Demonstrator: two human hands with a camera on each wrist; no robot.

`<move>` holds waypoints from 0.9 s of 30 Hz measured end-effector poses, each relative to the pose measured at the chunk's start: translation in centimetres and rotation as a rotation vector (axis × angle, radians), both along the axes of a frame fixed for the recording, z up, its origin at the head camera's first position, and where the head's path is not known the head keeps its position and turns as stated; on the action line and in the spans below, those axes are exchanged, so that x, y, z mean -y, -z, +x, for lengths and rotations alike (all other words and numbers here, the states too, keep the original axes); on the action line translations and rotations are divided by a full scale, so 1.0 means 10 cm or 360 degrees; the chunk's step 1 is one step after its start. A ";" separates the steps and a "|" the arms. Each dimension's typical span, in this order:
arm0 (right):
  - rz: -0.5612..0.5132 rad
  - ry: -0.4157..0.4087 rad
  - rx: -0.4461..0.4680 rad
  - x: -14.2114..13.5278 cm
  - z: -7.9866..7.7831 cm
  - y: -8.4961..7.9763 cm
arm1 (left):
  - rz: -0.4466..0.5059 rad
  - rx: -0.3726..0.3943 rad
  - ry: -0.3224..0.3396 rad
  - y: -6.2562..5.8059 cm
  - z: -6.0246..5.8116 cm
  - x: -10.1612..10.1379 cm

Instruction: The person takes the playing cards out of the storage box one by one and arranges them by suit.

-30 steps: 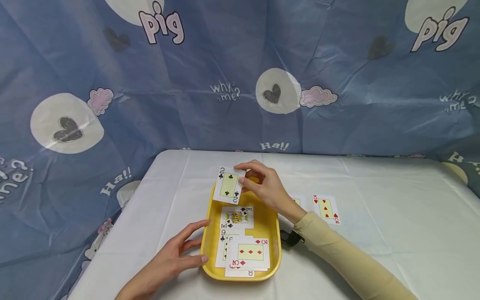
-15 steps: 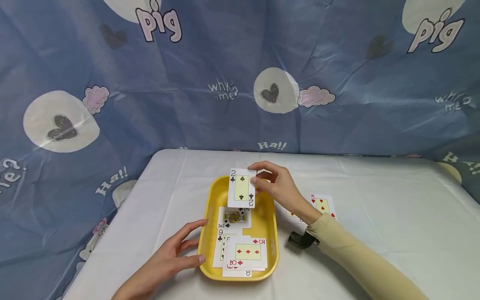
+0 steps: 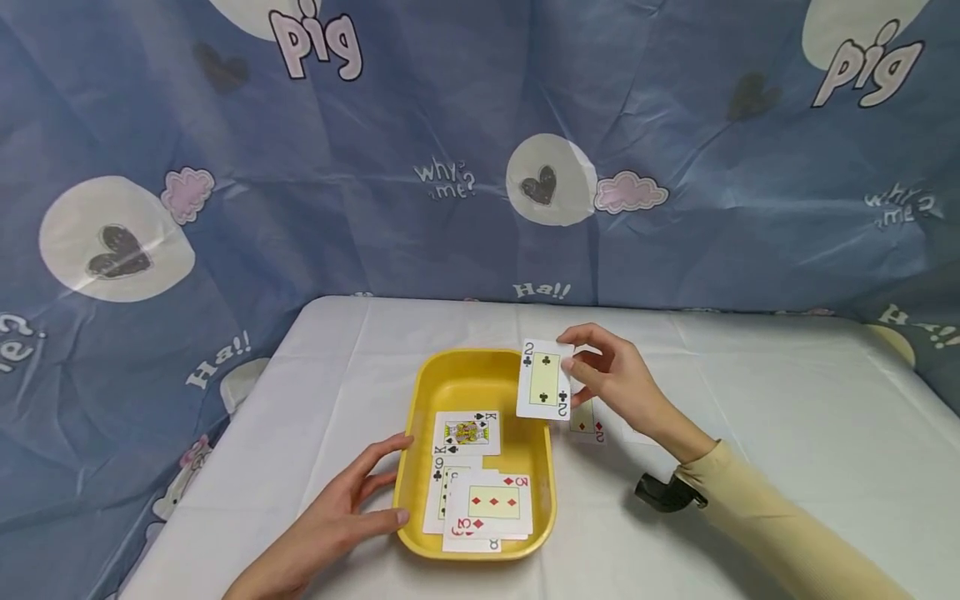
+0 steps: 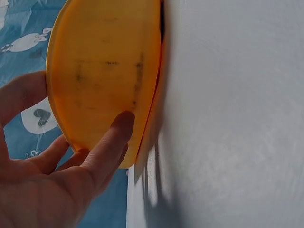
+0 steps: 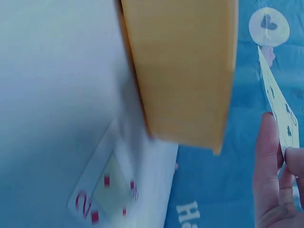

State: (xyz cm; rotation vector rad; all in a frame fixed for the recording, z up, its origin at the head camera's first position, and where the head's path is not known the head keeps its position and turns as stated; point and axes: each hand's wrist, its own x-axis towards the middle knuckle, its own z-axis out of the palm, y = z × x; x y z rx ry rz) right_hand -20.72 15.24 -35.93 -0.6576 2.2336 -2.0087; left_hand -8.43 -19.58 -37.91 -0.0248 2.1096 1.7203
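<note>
A two of clubs is pinched between thumb and fingers of my right hand, raised over the right rim of the yellow tray. In the right wrist view the card appears nearly edge-on. My left hand touches the tray's left side with fingers and thumb extended; the left wrist view shows the fingertips on its outer wall. Inside the tray lie a king of spades, a three of diamonds and partly covered cards beneath it.
A two of diamonds lies on the white table just right of the tray. Another card is mostly hidden by my right hand. A black device sits at my right wrist. A printed blue cloth hangs behind the table.
My right hand has moved right with the two of clubs, from above the tray's far left corner to its right rim. The left hand stays at the tray.
</note>
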 end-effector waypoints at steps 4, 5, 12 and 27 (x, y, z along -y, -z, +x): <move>0.0025 0.0040 -0.0046 -0.17 0.02 -0.01 | 0.0011 -0.0006 -0.0035 -0.01 0.00 -0.01; 0.0040 0.0053 -0.0057 -0.22 0.03 -0.01 | 0.0014 -0.0004 -0.0030 -0.01 0.00 -0.01; 0.0192 0.0146 -0.0061 -0.55 0.10 -0.01 | 0.0015 0.0011 -0.0029 0.00 0.00 -0.02; 0.0364 0.0292 -0.0069 -1.25 0.21 0.03 | -0.0012 0.0023 -0.0046 0.01 -0.01 -0.03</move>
